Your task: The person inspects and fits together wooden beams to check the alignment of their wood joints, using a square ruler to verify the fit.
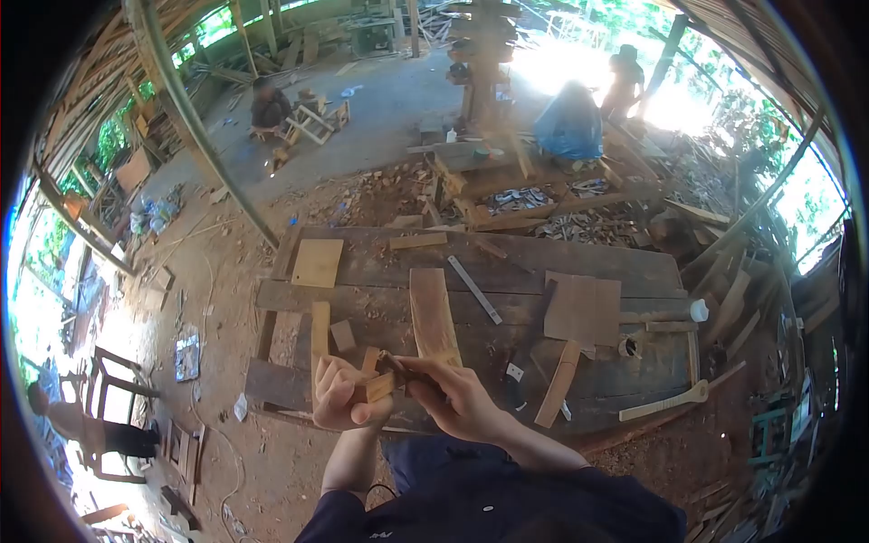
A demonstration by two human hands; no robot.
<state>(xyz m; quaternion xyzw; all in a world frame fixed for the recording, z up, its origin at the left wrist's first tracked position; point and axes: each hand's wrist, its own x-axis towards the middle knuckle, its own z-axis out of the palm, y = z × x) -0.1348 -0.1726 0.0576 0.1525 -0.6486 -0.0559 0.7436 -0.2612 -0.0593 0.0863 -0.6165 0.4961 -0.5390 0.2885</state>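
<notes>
Open-sided wood workshop, plank desk (pixel 380 271) | left hand (pixel 339 395) closed round small wood block (pixel 378 387), near edge | right hand (pixel 463 398) just right of it, gripping dark tool (pixel 398 369) angled far-left onto the block | hands nearly touching.

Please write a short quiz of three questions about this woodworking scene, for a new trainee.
1. True or false: the left hand holds a small wooden block.
2. What does the right hand press to the block? A) a dark tool B) a paintbrush C) a hammer
3. What long metal thing lies on the workbench beyond the upright-lying plank?

Key: 1 true; 2 A; 3 a metal ruler.
</notes>
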